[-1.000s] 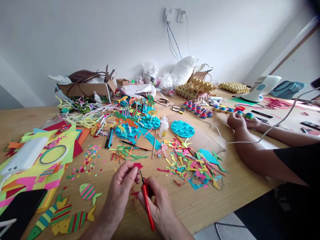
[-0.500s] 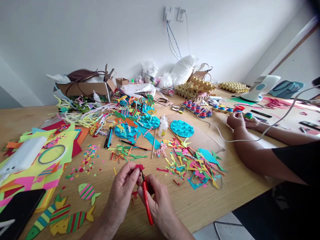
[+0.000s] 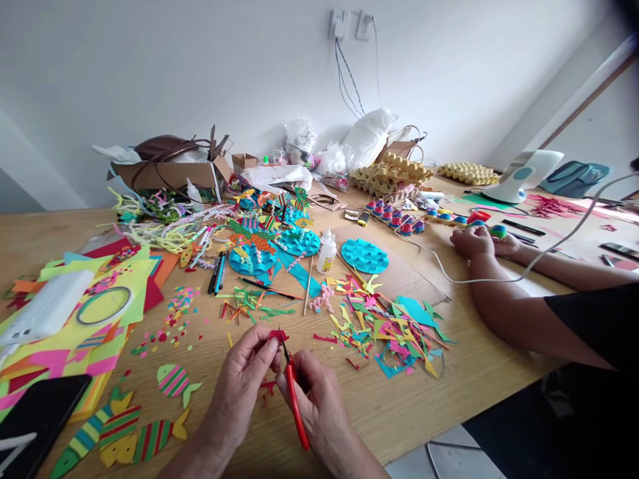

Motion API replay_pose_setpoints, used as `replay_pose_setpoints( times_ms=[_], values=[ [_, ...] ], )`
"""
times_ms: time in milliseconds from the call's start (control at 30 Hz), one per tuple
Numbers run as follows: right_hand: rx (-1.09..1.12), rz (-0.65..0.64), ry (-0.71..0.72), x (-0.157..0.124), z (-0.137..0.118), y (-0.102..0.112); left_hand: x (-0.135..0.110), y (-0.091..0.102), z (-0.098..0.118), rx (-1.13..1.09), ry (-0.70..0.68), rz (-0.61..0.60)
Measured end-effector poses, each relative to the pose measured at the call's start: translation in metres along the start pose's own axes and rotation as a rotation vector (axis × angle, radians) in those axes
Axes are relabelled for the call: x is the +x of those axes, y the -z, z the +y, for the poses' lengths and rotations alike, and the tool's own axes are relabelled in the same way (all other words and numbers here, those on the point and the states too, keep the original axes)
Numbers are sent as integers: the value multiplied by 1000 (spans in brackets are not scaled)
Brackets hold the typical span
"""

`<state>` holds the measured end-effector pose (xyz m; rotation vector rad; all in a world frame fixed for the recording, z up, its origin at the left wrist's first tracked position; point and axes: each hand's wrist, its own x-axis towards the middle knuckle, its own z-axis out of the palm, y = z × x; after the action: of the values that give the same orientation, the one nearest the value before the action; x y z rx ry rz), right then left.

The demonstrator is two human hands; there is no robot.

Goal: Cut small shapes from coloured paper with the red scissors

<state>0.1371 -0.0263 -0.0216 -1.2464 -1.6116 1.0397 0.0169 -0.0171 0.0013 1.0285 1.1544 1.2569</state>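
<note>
Between the thumb and fingers of my left hand (image 3: 252, 362) is a small piece of red paper (image 3: 280, 335). My right hand (image 3: 317, 392) is closed round red-handled scissors (image 3: 298, 412), whose blades meet the red paper. Small red scraps (image 3: 268, 387) lie on the table beneath my hands. To the left are striped paper fish: a pink and green one (image 3: 174, 382) and several with yellow tails (image 3: 152, 442). A heap of coloured paper scraps (image 3: 399, 329) lies to the right of my hands.
Ahead are a glue bottle (image 3: 327, 253), a blue scalloped disc (image 3: 364, 256) and pens (image 3: 216, 273). Coloured paper sheets (image 3: 134, 279) and a phone (image 3: 44, 419) lie left. At right, a co-worker's hands (image 3: 474, 243) hold painted egg-carton cups; a white cable (image 3: 479, 279) crosses in front.
My hands stay almost in the same place, with the scissors still at the red paper. The co-worker's hands have shifted very slightly.
</note>
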Motion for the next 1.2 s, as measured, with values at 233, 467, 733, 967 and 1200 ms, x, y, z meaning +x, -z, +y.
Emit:
replay_pose_setpoints(
  times_ms=[233,467,733,967,1200],
  values=[
    [-19,-14,3,-2,5,1,-1,4,1,28,0,-6],
    [-23,-38,2,-3,4,1,0,5,2,24,7,10],
    [-73,-55,5,-2,3,5,-2,5,5,38,16,37],
    [-47,-94,-5,-4,4,8,-2,9,3,78,-9,15],
    [-49,-106,-50,-6,-3,12,-2,7,6,142,10,-41]
  ],
)
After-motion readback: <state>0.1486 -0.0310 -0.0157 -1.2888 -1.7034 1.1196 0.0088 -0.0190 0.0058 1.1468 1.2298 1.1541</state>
